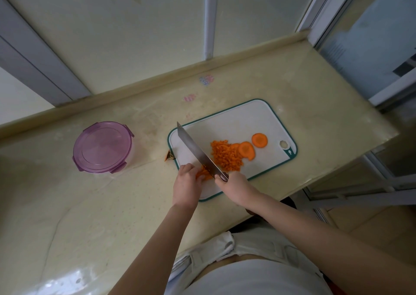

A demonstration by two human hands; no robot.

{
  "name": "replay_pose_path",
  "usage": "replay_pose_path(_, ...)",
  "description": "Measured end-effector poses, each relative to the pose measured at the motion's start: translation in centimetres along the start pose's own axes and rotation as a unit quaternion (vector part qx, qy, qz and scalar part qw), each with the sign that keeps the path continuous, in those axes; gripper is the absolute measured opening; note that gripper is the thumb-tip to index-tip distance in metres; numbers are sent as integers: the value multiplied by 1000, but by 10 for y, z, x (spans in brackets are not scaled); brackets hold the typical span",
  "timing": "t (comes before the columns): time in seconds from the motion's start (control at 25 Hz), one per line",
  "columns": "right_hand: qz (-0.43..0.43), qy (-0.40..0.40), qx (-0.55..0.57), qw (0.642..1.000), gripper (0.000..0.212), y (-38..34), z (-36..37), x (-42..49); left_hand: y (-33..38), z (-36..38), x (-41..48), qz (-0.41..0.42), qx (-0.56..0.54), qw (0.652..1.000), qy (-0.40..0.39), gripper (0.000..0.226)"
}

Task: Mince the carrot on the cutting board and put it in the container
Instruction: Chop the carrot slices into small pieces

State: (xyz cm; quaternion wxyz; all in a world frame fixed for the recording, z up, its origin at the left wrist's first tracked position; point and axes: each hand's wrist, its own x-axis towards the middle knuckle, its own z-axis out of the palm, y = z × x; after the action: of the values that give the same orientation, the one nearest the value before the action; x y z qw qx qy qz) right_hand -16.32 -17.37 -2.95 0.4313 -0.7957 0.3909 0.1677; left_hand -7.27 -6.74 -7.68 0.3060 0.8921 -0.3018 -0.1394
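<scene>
A white cutting board (245, 119) with a green rim lies on the counter. On it sits a pile of minced carrot (225, 156) and beside it a few round carrot slices (259, 140). My right hand (236, 187) grips the handle of a large knife (195, 151), whose blade points away to the upper left and rests on carrot pieces (203, 173). My left hand (186, 183) holds those pieces down with curled fingers at the board's near left. The round container (102, 147) with a purple lid stands closed to the left of the board.
The beige counter (90, 204) ends at a raised back ledge (135, 87) below window frames. Its right edge drops off past the board. A small carrot scrap (168, 155) lies on the counter by the board's left rim.
</scene>
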Motion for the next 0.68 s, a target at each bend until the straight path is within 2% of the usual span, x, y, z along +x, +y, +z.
replay_pose_path(0.16,-20,9,-6,1000,47,-2,2,2,-1,1,1,9,-1,1000,8,7)
replay_pose_path(0.4,-29,-7,36,999,47,1,-3,5,0,1,0,11,12,1000,-1,10)
replay_pose_path(0.68,-41,50,2,998,48,9,-8,0,-2,0,0,2,7,1000,-8,18)
